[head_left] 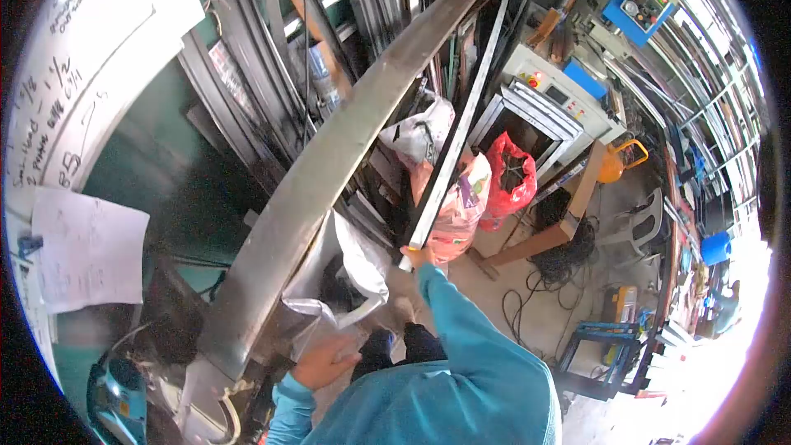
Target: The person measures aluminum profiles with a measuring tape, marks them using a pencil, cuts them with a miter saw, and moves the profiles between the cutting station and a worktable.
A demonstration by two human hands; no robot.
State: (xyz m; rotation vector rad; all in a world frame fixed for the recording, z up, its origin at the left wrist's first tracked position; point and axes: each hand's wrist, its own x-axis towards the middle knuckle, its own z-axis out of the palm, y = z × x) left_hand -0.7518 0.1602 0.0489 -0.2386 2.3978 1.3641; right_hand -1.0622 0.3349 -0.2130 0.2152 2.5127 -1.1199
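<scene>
My right hand is wrapped round the near end of a long, pale metal profile, which runs up and away from me toward the back. My left hand is low by my body, its fingers loosely stretched with nothing visible in them. Just beyond it stands an open white sack. A long, wide metal-topped ledge slants past on my left side.
Several metal profiles lean against the green wall. Behind the held profile are a pink bag and a red bag. A cardboard length, a cable coil and a white plastic chair stand to the right.
</scene>
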